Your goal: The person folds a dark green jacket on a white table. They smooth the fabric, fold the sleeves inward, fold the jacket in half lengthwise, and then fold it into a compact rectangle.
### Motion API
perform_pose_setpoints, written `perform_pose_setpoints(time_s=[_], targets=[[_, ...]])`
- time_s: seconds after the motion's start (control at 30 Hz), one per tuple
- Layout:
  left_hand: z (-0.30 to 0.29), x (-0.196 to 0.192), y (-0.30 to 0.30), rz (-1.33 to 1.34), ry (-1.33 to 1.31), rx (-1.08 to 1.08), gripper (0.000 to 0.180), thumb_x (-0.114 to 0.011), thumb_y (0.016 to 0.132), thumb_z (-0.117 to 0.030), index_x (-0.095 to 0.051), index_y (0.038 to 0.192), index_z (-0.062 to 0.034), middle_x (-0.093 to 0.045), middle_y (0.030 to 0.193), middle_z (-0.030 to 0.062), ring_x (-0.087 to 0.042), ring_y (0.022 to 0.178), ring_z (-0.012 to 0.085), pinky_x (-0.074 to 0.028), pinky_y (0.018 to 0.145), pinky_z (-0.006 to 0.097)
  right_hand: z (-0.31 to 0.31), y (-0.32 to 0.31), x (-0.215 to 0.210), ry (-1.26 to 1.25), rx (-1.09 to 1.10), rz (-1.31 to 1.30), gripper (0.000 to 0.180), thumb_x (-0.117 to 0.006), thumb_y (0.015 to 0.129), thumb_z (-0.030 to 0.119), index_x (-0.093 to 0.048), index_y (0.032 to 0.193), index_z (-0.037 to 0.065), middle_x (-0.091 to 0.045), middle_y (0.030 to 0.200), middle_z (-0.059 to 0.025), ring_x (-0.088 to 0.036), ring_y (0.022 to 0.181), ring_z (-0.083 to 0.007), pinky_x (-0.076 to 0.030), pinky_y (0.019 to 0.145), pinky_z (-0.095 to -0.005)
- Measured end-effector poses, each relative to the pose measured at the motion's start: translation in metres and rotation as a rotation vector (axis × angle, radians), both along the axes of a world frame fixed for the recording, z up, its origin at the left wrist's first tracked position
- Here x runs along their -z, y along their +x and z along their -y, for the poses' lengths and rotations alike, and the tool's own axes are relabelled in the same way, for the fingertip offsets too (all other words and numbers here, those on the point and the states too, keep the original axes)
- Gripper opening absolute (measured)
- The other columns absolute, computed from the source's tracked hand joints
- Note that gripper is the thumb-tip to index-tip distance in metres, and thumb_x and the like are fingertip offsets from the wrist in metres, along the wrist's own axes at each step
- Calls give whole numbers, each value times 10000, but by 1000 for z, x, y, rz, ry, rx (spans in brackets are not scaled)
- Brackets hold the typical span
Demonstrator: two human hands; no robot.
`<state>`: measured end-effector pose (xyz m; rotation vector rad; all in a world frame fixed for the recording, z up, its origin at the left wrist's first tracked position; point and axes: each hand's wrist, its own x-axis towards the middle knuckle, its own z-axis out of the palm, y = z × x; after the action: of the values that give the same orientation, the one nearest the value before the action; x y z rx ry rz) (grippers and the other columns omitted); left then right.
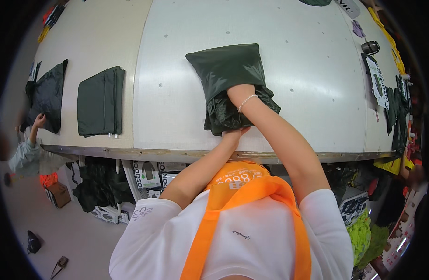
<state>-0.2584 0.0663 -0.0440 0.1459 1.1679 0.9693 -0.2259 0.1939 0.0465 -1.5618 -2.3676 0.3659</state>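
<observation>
A dark green, shiny fabric pouch lies on the pale table in front of me, its near part bunched and crumpled. My right hand reaches in under its upper layer. The fabric hides those fingers, so I cannot see their pose; a beaded bracelet shows at the wrist. At the pouch's near edge, my left hand grips the crumpled fabric from below, with most of its fingers covered. Left of the pouch sits a flat folded stack of dark green fabric.
At the far left, another person's hand touches a dark green bag. A dark cup, a purple cloth and a printed package lie toward the right. The table's metal edge runs before me, with bundled goods underneath.
</observation>
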Motion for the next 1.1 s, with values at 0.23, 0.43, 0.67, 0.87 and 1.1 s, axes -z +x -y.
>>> perform_pose_setpoints(time_s=[0.23,0.43,0.67,0.87,1.1], targets=[[1,-8,0,135,-91,-35,309,-412,982,-298,-436,1261,-170,-558,1196,31,-578,1020,161,-520,830,365,-23,15,60,-104,0,-127,594,-382,920,458,-356,1397,105,-282,1474,-138,-269,1348,-292,-200,1110,-393],[-6,-23,-9,144,-94,-32,313,-424,976,-341,-449,1252,-197,-556,1176,-3,-563,1023,156,-512,829,364,-28,3,11,-167,6,-166,637,-415,902,491,-371,1383,76,-299,1466,-137,-264,1349,-288,-198,1107,-412],[-5,-6,-9,197,-82,-35,326,-419,980,-272,-456,1246,-88,-567,1174,85,-591,1006,208,-505,872,383,-50,15,76,7,-6,-56,567,-430,902,441,-443,1316,54,-424,1365,-174,-396,1247,-328,-266,1068,-416],[-7,-9,-17,276,-24,1,307,-409,960,-177,-481,1204,-5,-581,1145,156,-596,1038,258,-484,897,352,-67,4,41,-342,-108,-71,507,-453,901,397,-491,1267,50,-468,1318,-190,-450,1197,-338,-314,1036,-412],[4,-7,-33,256,169,4,318,-424,931,-144,-489,1203,6,-559,1192,147,-548,1099,229,-450,909,375,124,79,-30,-295,-286,-684,275,-547,872,148,-569,1115,21,-592,1115,-172,-573,1017,-274,-453,877,-349]])
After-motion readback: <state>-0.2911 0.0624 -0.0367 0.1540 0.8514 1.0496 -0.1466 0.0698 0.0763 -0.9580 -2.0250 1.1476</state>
